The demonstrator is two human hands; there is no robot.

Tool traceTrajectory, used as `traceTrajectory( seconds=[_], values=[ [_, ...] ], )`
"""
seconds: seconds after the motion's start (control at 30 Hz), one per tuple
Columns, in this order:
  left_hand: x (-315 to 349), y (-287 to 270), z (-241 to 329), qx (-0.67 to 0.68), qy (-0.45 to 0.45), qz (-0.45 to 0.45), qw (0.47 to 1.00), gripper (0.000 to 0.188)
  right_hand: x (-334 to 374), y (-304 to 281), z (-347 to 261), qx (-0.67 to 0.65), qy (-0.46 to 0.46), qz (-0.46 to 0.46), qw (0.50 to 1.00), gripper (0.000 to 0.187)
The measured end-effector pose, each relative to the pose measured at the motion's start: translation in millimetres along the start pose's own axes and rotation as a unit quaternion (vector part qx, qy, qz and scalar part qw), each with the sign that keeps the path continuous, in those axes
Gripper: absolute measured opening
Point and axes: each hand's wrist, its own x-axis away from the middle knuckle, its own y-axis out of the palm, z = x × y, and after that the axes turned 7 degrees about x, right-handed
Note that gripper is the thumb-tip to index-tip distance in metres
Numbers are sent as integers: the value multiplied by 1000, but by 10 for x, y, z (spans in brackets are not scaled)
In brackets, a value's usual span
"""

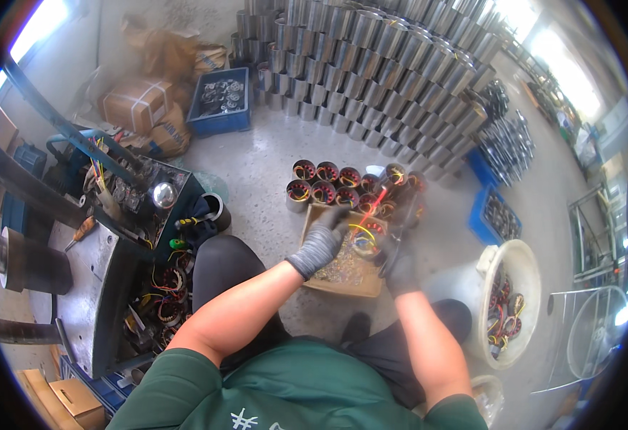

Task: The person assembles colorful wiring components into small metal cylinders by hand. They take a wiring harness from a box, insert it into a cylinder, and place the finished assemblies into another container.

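Observation:
My left hand, in a grey knit glove with dark fingers, is curled over the far left part of a cardboard box. What its fingers hold, if anything, is hidden. My right hand, also gloved, is closed at the box's right side. Something dark and blurred by its fingers cannot be made out. Between the hands is a wound motor stator with red and yellow wires, one red strand reaching up and away. Small coloured wire scraps cover the box's bottom.
Metal cylinders with stators inside stand in rows beyond the box. Behind them rise stacked bare cylinders. To the left is a metal workbench; to the right, a white bucket of stators. Blue crates sit on the floor.

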Motion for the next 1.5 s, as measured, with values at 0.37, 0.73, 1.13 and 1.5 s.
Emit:
traceTrajectory(
  seconds=[0.37, 0.73, 1.13, 1.5],
  values=[
    [56, -3, 289, -417, 40, -267, 868, 40, -165, -84, 232, 21, -51, 23, 998, 39],
    [67, 9, 232, -352, 47, -211, 911, 41, -219, -90, 184, -107, 1, 17, 994, 37],
    [-392, -352, -110, -244, -28, 126, 961, 15, -351, -460, 237, 48, -101, -2, 994, 24],
    [-71, -6, -276, -81, -170, -86, 978, 43, -179, -205, 97, -150, -14, 19, 988, 22]
  ],
)
